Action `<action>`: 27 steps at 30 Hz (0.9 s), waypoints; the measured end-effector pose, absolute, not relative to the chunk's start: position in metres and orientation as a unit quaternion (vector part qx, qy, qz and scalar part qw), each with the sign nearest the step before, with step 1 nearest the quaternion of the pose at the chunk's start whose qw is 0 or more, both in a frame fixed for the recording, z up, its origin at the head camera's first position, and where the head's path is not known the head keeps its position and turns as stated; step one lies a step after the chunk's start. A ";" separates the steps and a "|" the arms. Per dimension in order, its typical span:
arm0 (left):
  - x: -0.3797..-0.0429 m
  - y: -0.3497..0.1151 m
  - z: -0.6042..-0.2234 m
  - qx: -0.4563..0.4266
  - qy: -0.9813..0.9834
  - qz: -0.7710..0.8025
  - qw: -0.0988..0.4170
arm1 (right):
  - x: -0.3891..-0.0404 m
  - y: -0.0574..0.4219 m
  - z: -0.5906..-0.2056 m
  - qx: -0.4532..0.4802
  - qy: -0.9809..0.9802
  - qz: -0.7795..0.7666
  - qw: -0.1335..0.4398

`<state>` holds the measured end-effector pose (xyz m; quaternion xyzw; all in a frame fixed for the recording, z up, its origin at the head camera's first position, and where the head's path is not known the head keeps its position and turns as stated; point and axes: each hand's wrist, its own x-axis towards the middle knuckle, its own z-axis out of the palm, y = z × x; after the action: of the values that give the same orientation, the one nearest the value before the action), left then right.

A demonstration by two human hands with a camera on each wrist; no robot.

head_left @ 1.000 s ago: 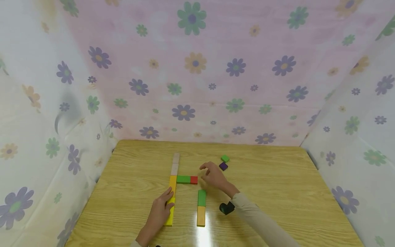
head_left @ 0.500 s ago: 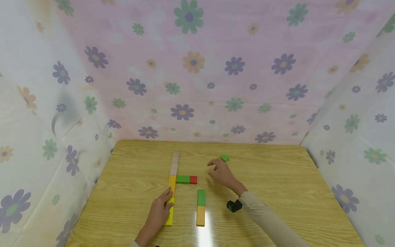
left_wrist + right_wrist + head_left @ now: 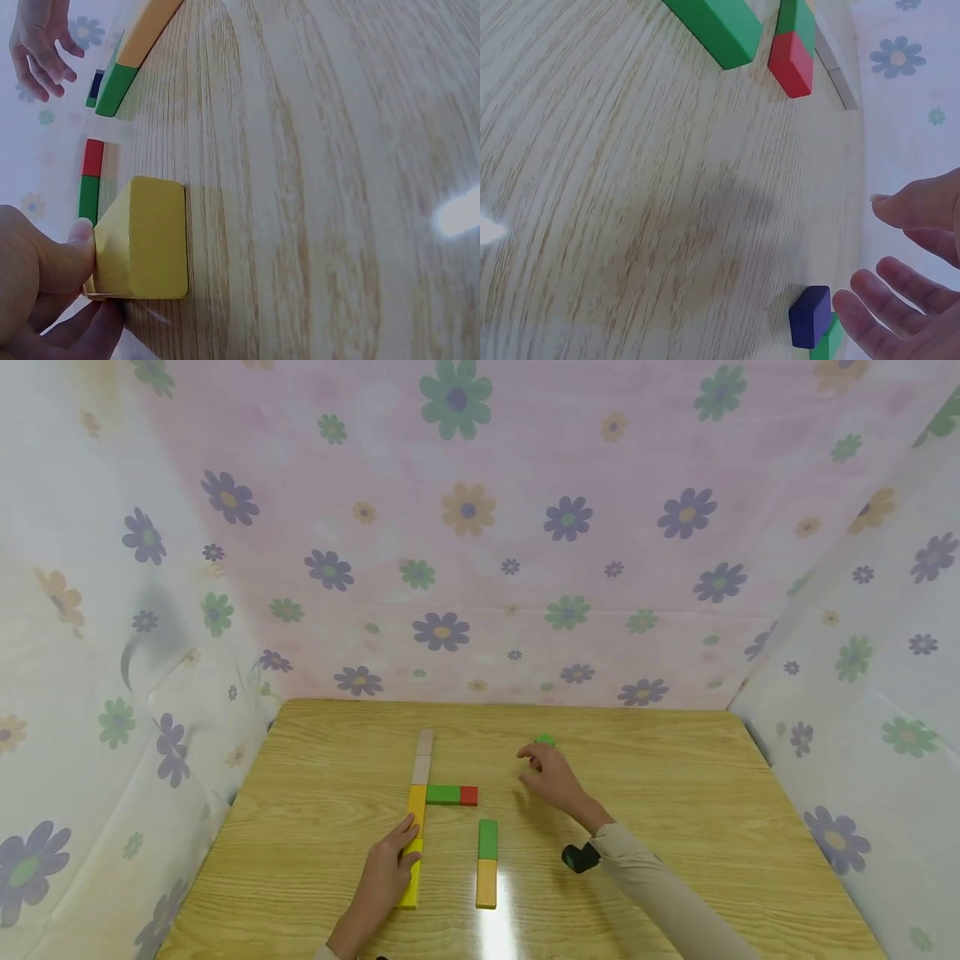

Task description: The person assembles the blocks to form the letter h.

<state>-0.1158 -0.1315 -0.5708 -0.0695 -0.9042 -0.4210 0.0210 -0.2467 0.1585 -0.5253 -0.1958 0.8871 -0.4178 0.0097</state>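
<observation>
My left hand (image 3: 384, 872) grips the sides of a yellow block (image 3: 157, 240), thumb on one side and fingers on the other. The block lies flat at the near end of a row, behind it an orange block (image 3: 417, 800) and two pale wooden blocks (image 3: 423, 757). A green block (image 3: 442, 795) and a red block (image 3: 468, 796) branch rightward from the row. My right hand (image 3: 557, 778) hovers over the table with fingers spread and nothing between them. Close to its fingertips lie a purple block (image 3: 810, 317) and a small green block (image 3: 545, 739); the hand hides the purple one in the head view.
Another green block (image 3: 487, 839) and a light orange block (image 3: 486, 885) lie end to end between the hands, apart from the row. The wooden table (image 3: 675, 827) ends at a flowered cloth (image 3: 517, 585) behind and on both sides. Light glares near the front edge.
My right hand has moved right and slightly back, away from the red block and over the purple block. My left hand stays on the yellow block.
</observation>
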 end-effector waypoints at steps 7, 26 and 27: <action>-0.116 -0.132 -0.571 -0.075 -0.904 -0.420 0.026 | -0.247 0.163 -0.528 -0.195 0.902 -0.384 -0.018; -0.116 -0.132 -0.570 -0.063 -0.908 -0.415 0.021 | -0.248 0.179 -0.542 -0.145 0.921 -0.358 -0.048; -0.116 -0.132 -0.571 -0.062 -0.908 -0.414 0.021 | -0.247 0.179 -0.543 -0.139 0.921 -0.361 -0.047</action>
<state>-0.1165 -0.1317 -0.5710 -0.0623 -0.9077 -0.4144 0.0213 -0.2475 0.1794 -0.5426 -0.1389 0.9211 -0.3607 -0.0469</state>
